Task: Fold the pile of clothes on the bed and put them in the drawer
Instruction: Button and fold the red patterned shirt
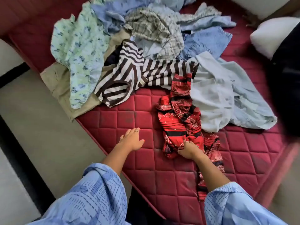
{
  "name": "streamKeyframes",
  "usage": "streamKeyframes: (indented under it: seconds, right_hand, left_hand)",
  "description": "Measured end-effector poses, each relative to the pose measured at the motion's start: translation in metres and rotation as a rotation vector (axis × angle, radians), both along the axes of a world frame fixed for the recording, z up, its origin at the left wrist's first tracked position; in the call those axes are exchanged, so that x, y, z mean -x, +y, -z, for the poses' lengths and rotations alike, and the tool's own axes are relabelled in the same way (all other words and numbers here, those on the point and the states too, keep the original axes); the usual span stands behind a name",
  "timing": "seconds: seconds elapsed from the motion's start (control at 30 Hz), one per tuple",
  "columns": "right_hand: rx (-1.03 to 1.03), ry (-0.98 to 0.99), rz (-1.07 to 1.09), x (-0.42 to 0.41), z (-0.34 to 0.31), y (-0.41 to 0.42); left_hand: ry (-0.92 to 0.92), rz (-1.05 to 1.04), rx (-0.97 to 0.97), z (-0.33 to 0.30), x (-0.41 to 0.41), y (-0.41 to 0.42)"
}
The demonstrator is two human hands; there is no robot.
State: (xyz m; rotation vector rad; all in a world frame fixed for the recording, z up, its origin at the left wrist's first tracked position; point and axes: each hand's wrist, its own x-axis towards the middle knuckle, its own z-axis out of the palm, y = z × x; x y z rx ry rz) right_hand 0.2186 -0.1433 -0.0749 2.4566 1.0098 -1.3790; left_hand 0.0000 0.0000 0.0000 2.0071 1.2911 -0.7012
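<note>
The left hand [131,140] lies flat with fingers spread on the bare bed [129,161], holding nothing, well left of the red garment [180,120]. The right hand [188,149] is the grip, fingers bunched into that garment's near end; its length runs straight away from the grip toward the pile of clothes [146,46] beyond, so the right is nearer

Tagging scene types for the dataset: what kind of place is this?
Most likely a bedroom at home. A red quilted mattress carries a loose pile of clothes, a white pillow lies at its far right, and the right hand grips a red patterned garment.
</note>
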Motion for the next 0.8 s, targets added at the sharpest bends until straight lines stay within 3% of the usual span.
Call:
streamKeyframes:
  seconds: [0.1, 0.2, 0.3, 0.4, 0.6, 0.67, 0.8]
  right_hand:
    - [-0.001, 0.004, 0.25, 0.0, 0.051, -0.001]
    - [-0.007, -0.106, 0.593, 0.019, 0.034, 0.012]
    - [0.025, -0.132, 0.672, 0.028, 0.04, 0.038]
    - [-0.127, -0.058, 0.696, 0.038, 0.022, 0.067]
    - [-0.514, 0.013, 0.564, 0.046, -0.091, 0.206]
    - [-0.611, 0.058, 0.397, 0.052, -0.138, 0.263]
    - [-0.651, 0.204, 0.001, 0.087, -0.23, 0.343]
  left_hand:
    - [0.034, -0.018, 0.039, 0.022, 0.012, 0.019]
    - [0.044, -0.041, 0.061, 0.039, 0.031, 0.034]
    - [0.079, -0.081, 0.09, 0.051, 0.057, 0.06]
    - [0.118, -0.109, 0.134, 0.055, 0.077, 0.083]
    - [-0.013, -0.196, 0.194, 0.019, 0.068, 0.144]
    - [-0.175, -0.254, 0.192, -0.004, 0.058, 0.171]
    - [-0.712, -0.194, 0.147, -0.089, 0.033, 0.228]
